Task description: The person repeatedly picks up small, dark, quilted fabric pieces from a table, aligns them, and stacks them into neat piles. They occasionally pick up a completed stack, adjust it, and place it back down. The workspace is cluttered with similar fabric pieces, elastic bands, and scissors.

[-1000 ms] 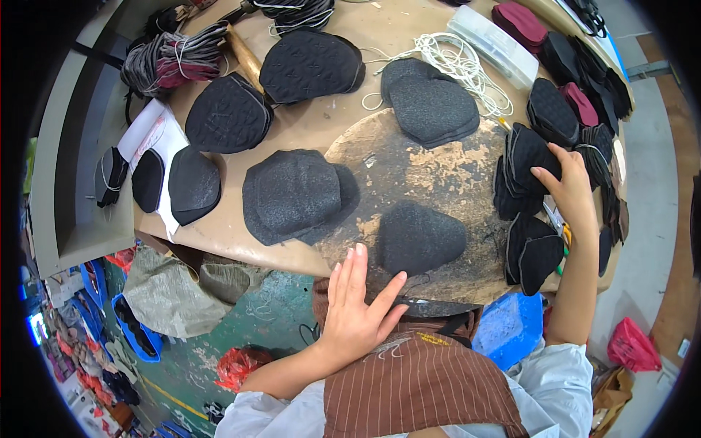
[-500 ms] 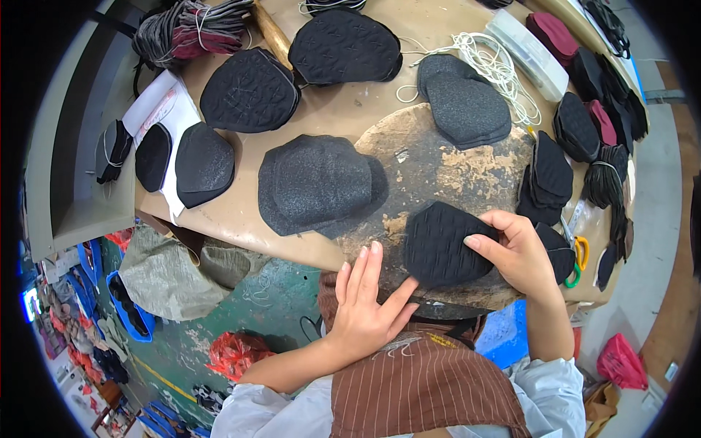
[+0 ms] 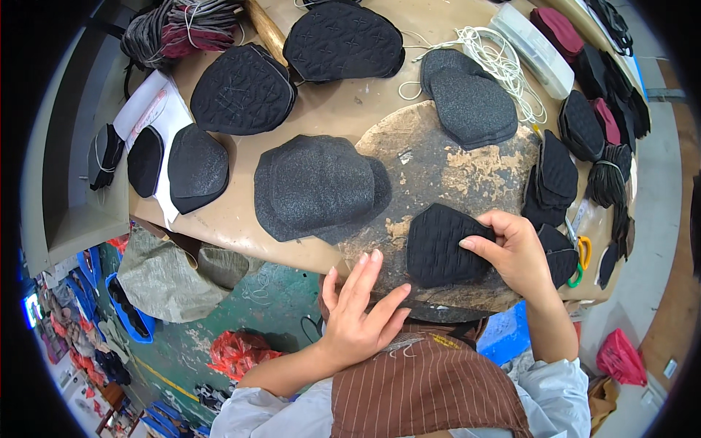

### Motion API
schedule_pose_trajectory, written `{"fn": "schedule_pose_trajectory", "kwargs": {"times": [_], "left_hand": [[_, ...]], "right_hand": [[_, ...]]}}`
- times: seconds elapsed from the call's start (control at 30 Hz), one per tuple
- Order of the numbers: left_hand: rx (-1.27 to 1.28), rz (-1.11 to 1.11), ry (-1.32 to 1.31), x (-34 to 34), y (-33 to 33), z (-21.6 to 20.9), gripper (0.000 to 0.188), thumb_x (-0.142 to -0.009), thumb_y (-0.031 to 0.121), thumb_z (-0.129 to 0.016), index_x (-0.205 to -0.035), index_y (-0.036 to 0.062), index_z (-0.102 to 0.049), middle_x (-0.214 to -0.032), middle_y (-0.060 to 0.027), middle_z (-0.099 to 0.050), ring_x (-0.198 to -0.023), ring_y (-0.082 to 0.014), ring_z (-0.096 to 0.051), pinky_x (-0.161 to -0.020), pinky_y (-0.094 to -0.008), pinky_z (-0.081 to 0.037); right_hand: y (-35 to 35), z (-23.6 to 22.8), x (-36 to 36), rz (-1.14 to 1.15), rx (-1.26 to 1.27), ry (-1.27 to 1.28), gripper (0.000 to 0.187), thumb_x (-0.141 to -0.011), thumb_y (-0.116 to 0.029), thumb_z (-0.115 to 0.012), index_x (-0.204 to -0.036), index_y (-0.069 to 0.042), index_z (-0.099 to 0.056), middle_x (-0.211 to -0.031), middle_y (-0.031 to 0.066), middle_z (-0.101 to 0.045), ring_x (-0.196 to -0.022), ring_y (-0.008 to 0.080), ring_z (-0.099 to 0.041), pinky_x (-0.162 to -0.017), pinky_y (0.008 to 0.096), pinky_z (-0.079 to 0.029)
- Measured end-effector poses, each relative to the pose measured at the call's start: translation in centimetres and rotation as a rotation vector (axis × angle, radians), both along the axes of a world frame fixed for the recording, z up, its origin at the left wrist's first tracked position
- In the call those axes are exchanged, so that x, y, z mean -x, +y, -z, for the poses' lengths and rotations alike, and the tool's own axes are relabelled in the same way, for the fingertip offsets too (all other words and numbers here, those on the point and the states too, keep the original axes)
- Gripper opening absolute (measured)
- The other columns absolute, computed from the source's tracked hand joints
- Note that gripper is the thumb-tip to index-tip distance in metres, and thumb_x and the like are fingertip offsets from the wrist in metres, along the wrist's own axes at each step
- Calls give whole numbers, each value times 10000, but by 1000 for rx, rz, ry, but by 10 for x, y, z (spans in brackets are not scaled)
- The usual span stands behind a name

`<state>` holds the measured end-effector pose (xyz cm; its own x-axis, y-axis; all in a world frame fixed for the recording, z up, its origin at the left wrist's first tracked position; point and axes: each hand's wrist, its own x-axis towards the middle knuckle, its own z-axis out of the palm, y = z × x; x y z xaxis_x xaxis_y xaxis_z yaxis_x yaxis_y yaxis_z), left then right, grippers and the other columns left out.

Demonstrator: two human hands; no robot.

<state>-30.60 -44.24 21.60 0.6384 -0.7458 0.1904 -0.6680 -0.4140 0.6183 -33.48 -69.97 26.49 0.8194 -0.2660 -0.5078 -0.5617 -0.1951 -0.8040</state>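
Observation:
A black quilted fabric pad (image 3: 447,247) lies on a worn round board (image 3: 478,182), close to the table's front edge. My right hand (image 3: 513,248) pinches the pad's right side, thumb on top. Left of the pad, my left hand (image 3: 361,314) hangs at the table edge with its fingers spread; it holds nothing and is apart from the pad. Beyond it, a stack of dark grey felt-like pieces (image 3: 321,186) overlaps the board's left side. More grey pieces (image 3: 475,106) rest at the board's far edge.
Black quilted stacks (image 3: 244,87) (image 3: 343,40) sit at the back beside a wooden handle (image 3: 268,33). White cord (image 3: 504,62) lies coiled near a clear plastic box (image 3: 533,51). Scissors with orange and green handles (image 3: 583,255) and black pads (image 3: 556,171) are at right. Grey pieces (image 3: 197,168) lie on white paper.
My left hand has drawn back slightly from the pad, so its fingers no longer reach the pad's edge. My right hand keeps its pinch on the pad. The view has shifted slightly.

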Motion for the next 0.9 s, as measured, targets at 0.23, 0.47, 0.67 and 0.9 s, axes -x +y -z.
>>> {"fn": "schedule_pose_trajectory", "kwargs": {"times": [0.23,0.47,0.67,0.9], "left_hand": [[11,136,-27,-7,-29,-15,576,-743,354,-719,-1232,82,-586,-1378,-226,-462,-1292,-309,-446,-1111,-510,-80],[-399,16,-233,2,-65,-18,792,-687,684,-589,-1361,280,-497,-1485,-115,-363,-1216,-258,-413,-982,-448,-223],[-222,149,26,-43,-61,-45,607,-703,434,-746,-1262,256,-588,-1440,-114,-420,-1195,-270,-421,-970,-439,-282],[129,-195,-160,-89,-18,-15,528,-666,97,-807,-1151,41,-605,-1291,-141,-563,-1199,-321,-525,-1007,-434,-386]], "right_hand": [[0,1,-1,20,-22,-16,132,-817,-38,-716,-909,26,-646,-748,-25,-625,-680,9,-525,-569,199,-452],[-10,-11,-6,-94,347,132,202,-764,-90,-754,-810,14,-587,-682,70,-598,-577,84,-544,-518,255,-430],[-10,-16,-1,-149,506,-101,193,-749,-32,-731,-791,-31,-542,-769,51,-564,-715,83,-557,-617,258,-452],[-78,-69,87,400,41,-281,301,-762,94,-637,-1005,-27,-509,-873,-3,-550,-775,45,-525,-699,182,-435]]}}
